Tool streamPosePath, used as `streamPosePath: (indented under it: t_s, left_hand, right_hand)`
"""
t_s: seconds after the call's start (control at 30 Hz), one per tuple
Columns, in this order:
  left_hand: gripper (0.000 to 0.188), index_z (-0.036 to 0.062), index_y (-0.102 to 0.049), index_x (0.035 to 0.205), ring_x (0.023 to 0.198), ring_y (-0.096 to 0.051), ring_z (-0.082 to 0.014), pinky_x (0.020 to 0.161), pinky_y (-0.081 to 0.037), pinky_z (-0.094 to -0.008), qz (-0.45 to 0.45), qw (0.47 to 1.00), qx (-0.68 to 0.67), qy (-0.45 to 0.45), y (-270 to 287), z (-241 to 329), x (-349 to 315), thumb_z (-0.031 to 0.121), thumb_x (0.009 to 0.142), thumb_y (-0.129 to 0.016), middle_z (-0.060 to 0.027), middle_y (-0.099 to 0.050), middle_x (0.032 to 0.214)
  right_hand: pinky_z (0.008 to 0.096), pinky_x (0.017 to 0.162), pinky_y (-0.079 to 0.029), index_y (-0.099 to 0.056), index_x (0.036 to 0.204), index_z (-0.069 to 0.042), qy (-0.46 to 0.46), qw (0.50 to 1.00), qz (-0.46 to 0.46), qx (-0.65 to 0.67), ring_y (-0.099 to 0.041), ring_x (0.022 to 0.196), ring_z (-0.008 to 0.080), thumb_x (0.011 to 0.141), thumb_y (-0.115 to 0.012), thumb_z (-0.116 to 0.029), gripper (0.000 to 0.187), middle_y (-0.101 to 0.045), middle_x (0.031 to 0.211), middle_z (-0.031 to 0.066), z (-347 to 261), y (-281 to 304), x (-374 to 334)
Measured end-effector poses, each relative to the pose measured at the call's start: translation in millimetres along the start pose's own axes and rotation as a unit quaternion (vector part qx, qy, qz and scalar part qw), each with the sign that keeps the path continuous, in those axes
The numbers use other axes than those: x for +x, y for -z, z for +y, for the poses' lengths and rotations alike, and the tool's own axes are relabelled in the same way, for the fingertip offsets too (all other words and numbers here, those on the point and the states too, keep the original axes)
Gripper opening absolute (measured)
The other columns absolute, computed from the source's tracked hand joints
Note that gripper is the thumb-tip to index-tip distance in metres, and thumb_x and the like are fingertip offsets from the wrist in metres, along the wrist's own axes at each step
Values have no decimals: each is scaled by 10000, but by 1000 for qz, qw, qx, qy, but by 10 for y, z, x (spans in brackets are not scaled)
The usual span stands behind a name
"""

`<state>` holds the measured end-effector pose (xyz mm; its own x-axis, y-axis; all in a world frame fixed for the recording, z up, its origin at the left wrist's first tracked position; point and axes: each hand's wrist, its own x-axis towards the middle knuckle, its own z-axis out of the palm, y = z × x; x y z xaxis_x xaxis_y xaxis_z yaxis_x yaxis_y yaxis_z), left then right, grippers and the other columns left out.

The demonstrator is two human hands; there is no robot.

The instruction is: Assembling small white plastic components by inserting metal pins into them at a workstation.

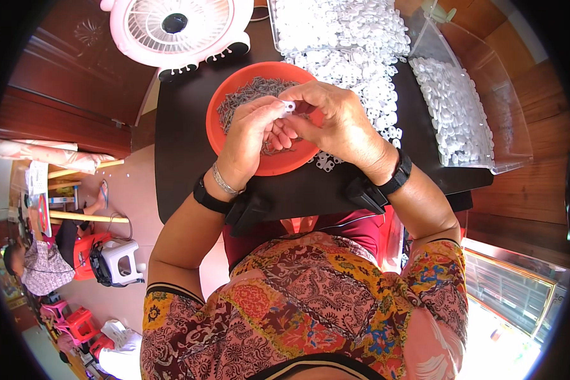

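Above an orange-red bowl (218,147), my two hands meet. Between the thumb and fingers of my left hand (252,130) is a small white plastic piece with a hole (289,106); it looks like a cable clip. My right hand (345,123) pinches at the same piece from the other side, its thumb and forefinger against it. Many thin grey nails (237,100) fill the bowl. My left hand's curled lower fingers hang over them. Whether my right fingertips also hold a nail is hidden.
Loose white clips (354,76) are heaped right of the bowl on the dark table (182,145). A transparent bin (510,107) holds smooth white pieces (456,107). A pink-and-white fan (174,28) stands far left. Another person (47,266) sits at left, near a white stool (121,259).
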<state>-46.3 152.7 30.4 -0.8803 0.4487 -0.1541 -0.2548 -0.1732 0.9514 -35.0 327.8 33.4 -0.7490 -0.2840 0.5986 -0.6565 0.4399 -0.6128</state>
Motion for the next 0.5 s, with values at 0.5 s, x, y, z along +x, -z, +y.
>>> streamPosePath:
  t_s: [0.5]
  left_hand:
    - [328, -33, -598, 1010, 669, -626, -161, 626, -490, -236, -22, 998, -41, -34, -17, -54, -4, 253, 952, -450, -128, -664, 812]
  right_hand:
    - [375, 690, -541, -600, 1040, -19, -1, 998, -17, -66, -646, 820, 323, 709, -695, -73, 348, -660, 911, 152, -28, -73, -40]
